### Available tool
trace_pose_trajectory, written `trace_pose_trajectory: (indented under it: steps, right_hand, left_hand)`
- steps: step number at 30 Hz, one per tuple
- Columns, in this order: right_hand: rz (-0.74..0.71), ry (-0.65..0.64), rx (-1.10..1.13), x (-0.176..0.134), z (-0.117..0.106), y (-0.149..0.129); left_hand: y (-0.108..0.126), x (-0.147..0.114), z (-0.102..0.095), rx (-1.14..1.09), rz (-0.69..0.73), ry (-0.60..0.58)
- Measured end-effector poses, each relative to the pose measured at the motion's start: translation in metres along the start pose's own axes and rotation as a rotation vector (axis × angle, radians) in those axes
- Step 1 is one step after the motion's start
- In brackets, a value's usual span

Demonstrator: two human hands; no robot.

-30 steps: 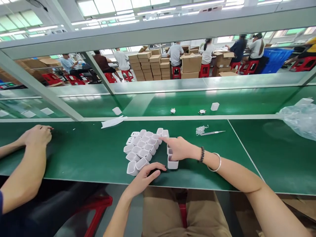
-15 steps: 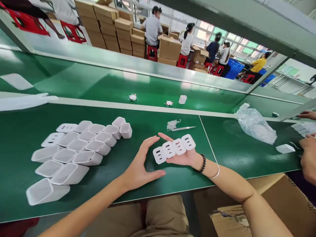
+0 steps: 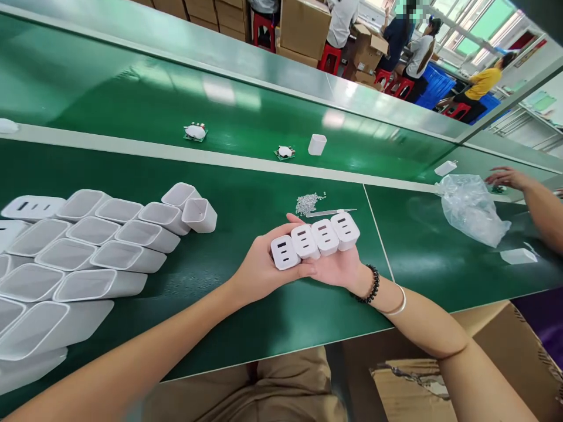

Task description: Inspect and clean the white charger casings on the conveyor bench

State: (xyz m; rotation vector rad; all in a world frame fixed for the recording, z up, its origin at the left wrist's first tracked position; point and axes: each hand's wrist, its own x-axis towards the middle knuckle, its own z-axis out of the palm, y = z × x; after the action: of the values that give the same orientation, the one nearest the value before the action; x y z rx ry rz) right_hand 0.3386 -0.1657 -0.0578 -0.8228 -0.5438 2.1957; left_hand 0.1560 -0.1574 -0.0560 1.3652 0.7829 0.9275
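A row of several white plastic charger housings [image 3: 325, 237], each with slot openings in its end face, is held side by side between my hands. My left hand [image 3: 264, 261] is closed around the left end of the row, its thumb along the lower edge. Palm up, my right hand [image 3: 341, 266] supports the row from beneath, and its fingers are mostly hidden behind the housings. Just beyond them on the green bench lie a heap of small clear pieces [image 3: 308, 203] and a pair of tweezers [image 3: 332, 211].
Many open white housings [image 3: 92, 228] stand grouped on the left. Two small circuit boards [image 3: 196, 132] and a single housing [image 3: 317, 145] sit past the pale strip. Rightward are a clear plastic bag [image 3: 470, 205] and another person's arm [image 3: 545, 211]. A cardboard box [image 3: 497, 363] is below the edge.
My left hand, open and apart from the row before, has closed on its left end. The row has tilted, showing more of the housings' sides. The view has shifted closer to the bench.
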Motion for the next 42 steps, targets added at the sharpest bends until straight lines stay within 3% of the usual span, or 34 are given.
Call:
trace_pose_trajectory:
  steps: [9, 22, 30, 37, 39, 42]
  right_hand:
    - [0.055, -0.16, 0.081, -0.003, -0.003, -0.001]
    - [0.065, -0.149, 0.114, -0.003, -0.004, 0.001]
    - [0.047, -0.069, -0.089, -0.005, 0.003, -0.002]
    - [-0.055, -0.143, -0.166, -0.011, 0.002, -0.003]
    - [-0.176, -0.151, -0.293, -0.014, 0.008, -0.014]
    - [-0.353, -0.12, -0.701, -0.014, 0.03, -0.038]
  left_hand:
    - [0.01, -0.004, -0.002, 0.046, 0.059, -0.029]
    - [0.01, -0.004, 0.001, -0.018, 0.08, -0.027]
    - [0.008, -0.005, 0.002, -0.051, 0.091, -0.017]
    - [0.009, -0.003, 0.0, 0.038, 0.253, -0.075]
    - [0.016, -0.007, -0.003, 0.136, 0.337, -0.029]
    - [0.029, -0.029, -0.009, 0.312, 0.53, 0.217]
